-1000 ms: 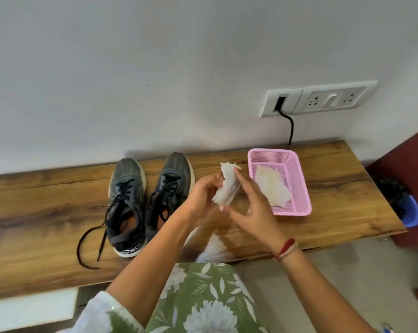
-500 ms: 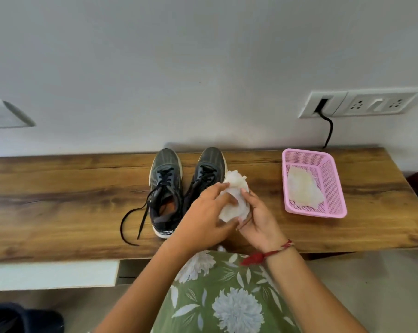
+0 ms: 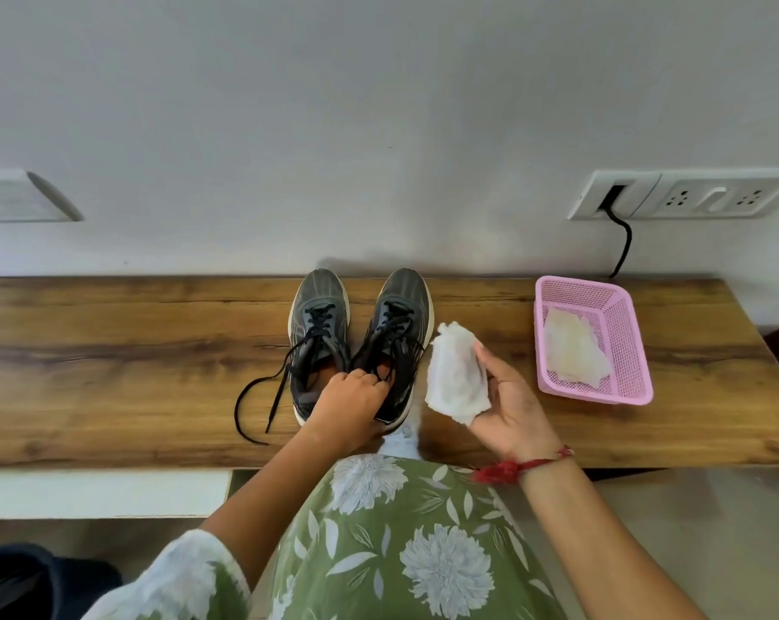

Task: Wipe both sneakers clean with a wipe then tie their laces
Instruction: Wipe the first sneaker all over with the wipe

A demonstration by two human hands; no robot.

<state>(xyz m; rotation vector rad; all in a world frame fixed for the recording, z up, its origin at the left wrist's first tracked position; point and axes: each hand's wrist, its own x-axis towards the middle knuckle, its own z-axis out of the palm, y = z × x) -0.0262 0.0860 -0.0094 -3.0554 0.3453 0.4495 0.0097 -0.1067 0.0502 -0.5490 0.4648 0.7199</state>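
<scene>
Spanning the view, the wooden table [image 3: 110, 351] carries everything, set against the wall. At its middle two dark sneakers stand side by side, toes to the wall: the left-side sneaker [image 3: 318, 306] and the right-side sneaker [image 3: 401, 302]. Well to their right sits a pink basket [image 3: 620, 315] with a spare wipe [image 3: 573, 346] lying in it.

The left hand [image 3: 349, 407] has its fingers curled into the mouth of the right-side sneaker, at the heel end. Whether it grips the collar or the laces there I cannot tell. The right hand [image 3: 512, 409] hovers between that sneaker and the basket. A white wipe [image 3: 457, 378] is folded over its fingers, pinned by the thumb.

Each sneaker should be light, with a soft upper that gives under pressure and a firmer sole. The collar, or a hand inside, looks the best hold, since it backs the fabric against rubbing. The wipe is limp and probably damp, so it will bunch unless kept folded flat. The loose laces [image 3: 249, 396] of the left-side sneaker trail toward the table's front edge. Thin and floppy, they could drag or snag when a sneaker is lifted.
</scene>
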